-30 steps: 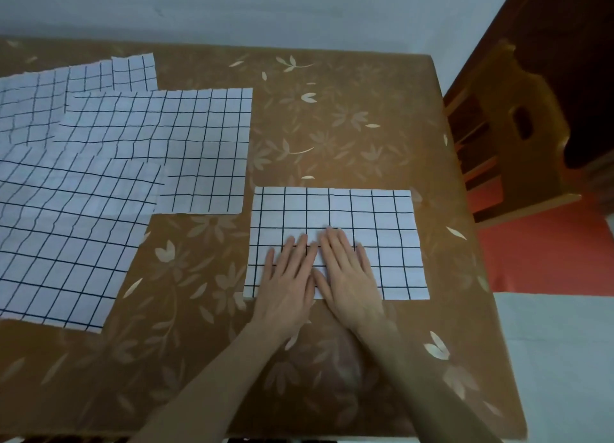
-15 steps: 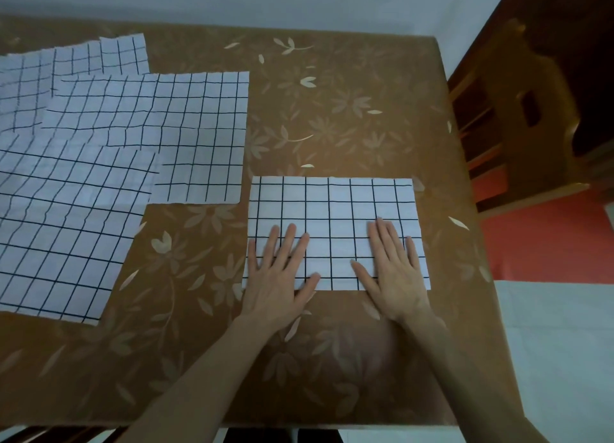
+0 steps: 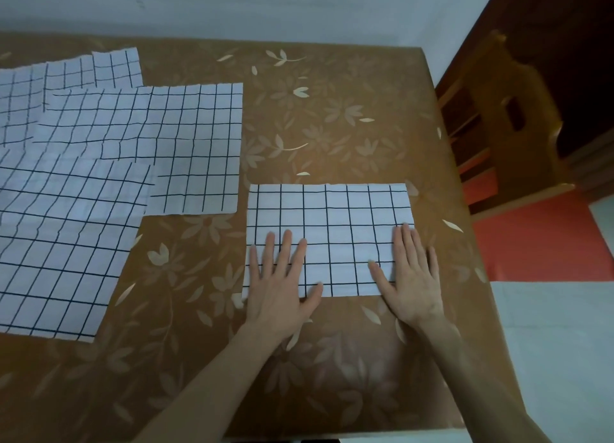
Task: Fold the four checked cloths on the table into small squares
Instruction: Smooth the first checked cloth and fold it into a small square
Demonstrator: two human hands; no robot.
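Nearest, at six o'clock, both hands lie flat with straight, spread fingers, gripping nothing: the left hand [image 3: 278,288] presses the near left corner of the folded checked cloth [image 3: 332,230], the right hand [image 3: 410,278] its near right edge. That cloth is a wide rectangle on the brown flowered tabletop [image 3: 332,117], so the step in hand looks like smoothing a first fold. The next move probably calls for pinching one short side and carrying it across to the other. Farther off, at ten o'clock, three unfolded checked cloths [image 3: 186,137] overlap, untouched.
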